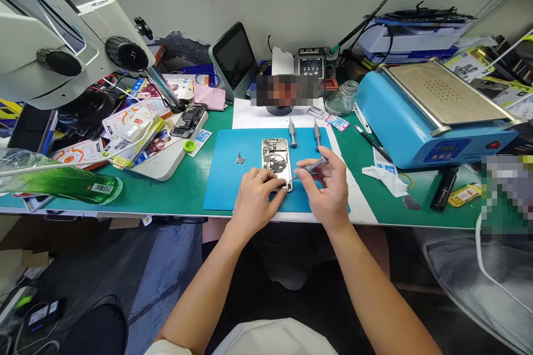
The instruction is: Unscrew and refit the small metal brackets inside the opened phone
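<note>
An opened smartphone [275,156] with its inner parts bare lies upright on the blue mat [225,177]. My left hand [259,195] rests over its lower left side, thumb and fingers closed around the bottom edge. In my right hand [328,191] a grey precision screwdriver [314,165] is pinched, its thin tip pointing left at the phone's lower right edge. Whether the tip sits in a screw is too small to tell. Two more screwdrivers, one [292,134] and another [317,134], stand behind the phone. Small metal parts [240,159] lie on the mat's left.
On the left, a microscope [108,39] overhangs boxes, and a green bottle [83,184] lies on its side. A blue heating plate machine [425,116] stands right. Behind the mat are a glass jar [342,99] and a soldering station [310,64]. A crumpled tissue [385,179] lies right.
</note>
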{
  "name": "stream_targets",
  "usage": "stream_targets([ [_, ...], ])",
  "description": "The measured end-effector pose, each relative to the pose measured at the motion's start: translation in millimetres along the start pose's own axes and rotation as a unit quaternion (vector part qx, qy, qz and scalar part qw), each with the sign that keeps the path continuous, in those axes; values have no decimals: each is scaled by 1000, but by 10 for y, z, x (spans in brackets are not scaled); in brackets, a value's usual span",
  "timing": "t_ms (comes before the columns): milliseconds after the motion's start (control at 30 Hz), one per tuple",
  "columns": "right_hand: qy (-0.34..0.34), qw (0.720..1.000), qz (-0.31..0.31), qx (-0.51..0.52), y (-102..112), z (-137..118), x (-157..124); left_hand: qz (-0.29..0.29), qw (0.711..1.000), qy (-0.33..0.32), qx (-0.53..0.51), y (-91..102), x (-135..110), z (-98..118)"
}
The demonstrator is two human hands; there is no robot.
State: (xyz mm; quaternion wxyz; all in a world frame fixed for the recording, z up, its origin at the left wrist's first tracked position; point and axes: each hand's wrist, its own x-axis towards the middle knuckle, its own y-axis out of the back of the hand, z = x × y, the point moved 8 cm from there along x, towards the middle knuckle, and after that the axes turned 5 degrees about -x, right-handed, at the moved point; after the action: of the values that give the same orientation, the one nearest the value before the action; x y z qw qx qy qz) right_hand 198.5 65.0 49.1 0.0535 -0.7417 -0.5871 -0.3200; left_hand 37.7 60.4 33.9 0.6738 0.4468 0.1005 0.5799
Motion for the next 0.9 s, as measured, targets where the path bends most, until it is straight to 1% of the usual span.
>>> stream_targets([
  [433,-12,999,-16,-25,-30,23,-6,-3,1000,2,7,1,10,9],
  [900,-15,999,-32,-26,-48,19,4,-3,1000,4,5,10,16,17],
])
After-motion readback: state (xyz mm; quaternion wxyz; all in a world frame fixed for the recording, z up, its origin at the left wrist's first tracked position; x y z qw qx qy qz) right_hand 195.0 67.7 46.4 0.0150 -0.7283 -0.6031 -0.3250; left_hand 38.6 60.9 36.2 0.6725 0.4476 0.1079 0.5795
